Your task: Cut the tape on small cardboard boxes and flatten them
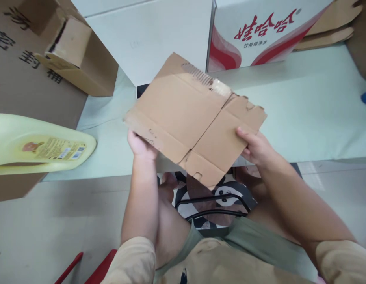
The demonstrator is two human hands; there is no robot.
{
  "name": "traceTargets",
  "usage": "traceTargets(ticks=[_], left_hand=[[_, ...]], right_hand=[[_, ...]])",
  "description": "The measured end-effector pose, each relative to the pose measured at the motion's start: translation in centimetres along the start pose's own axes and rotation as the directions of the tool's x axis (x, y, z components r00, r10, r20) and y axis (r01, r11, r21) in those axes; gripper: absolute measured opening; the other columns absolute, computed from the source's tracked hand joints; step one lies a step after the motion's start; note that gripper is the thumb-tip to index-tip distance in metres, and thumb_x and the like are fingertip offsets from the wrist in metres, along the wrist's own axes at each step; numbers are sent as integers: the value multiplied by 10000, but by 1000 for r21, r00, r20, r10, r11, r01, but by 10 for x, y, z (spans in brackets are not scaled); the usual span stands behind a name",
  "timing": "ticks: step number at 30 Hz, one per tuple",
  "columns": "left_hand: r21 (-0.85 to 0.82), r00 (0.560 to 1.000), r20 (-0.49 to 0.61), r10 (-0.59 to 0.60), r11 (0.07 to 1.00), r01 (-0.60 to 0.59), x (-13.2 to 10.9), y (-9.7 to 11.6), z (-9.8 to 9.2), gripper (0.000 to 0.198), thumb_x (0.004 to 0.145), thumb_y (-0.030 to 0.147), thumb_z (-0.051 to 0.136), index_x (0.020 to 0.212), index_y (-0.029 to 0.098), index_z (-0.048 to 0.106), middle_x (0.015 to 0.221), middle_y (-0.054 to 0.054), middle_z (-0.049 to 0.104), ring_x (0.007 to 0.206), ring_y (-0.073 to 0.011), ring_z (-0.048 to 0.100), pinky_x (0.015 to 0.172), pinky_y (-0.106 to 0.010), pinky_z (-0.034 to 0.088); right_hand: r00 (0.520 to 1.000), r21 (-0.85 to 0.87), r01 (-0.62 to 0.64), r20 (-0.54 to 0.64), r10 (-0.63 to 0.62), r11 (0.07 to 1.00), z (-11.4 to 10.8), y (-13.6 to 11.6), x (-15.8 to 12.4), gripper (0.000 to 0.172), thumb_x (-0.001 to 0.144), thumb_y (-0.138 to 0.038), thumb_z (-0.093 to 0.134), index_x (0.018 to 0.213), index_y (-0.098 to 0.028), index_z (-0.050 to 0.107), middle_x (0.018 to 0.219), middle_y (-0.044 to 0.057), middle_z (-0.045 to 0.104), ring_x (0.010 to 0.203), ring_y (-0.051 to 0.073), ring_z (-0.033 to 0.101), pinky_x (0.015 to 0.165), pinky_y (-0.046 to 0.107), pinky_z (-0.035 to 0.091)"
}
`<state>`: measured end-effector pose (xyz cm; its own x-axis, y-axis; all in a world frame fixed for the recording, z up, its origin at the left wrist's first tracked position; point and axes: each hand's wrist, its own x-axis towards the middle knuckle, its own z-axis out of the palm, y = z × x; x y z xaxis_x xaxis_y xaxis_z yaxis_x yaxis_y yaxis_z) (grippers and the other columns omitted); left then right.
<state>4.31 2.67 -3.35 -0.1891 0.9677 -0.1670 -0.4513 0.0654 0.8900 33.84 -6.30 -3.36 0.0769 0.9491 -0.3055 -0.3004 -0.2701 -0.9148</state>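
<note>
A flattened brown cardboard box (pixel 188 114) with torn edges and a strip of tape is held tilted above the near edge of a pale green table (pixel 313 114). My left hand (pixel 140 145) grips its lower left edge, fingers hidden under the cardboard. At the right side, my right hand (pixel 255 146) is closed on the edge with the thumb on top. Both forearms reach up from my lap.
A pale yellow plastic jug (pixel 38 146) lies on its side at the left. Brown cartons (pixel 32 67) stand at the far left, a white box (pixel 147 35) behind, a red and white carton (pixel 259 31) at the back right. A dark phone corner (pixel 141 90) peeks out behind the cardboard.
</note>
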Motion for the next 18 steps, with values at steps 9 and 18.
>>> traceTargets(ticks=[9, 18], left_hand=[[-128, 963, 48, -265, 955, 269, -3, 9, 4, 304, 889, 463, 539, 800, 200, 662, 725, -32, 722, 579, -143, 694, 629, -276, 599], [-154, 954, 27, -299, 942, 300, -4, 11, 12, 378, 909, 399, 436, 695, 169, 647, 607, -25, 627, 460, -121, 601, 557, -268, 555]], right_hand=[[373, -172, 429, -861, -347, 887, -104, -76, -25, 228, 855, -249, 756, 875, -290, 533, 919, -4, 682, 516, 66, 574, 292, 134, 271], [212, -490, 256, -813, -543, 833, -219, -170, 57, 286, 936, 30, 544, 922, -248, 478, 1095, 51, 761, 509, 32, 642, 473, 233, 518]])
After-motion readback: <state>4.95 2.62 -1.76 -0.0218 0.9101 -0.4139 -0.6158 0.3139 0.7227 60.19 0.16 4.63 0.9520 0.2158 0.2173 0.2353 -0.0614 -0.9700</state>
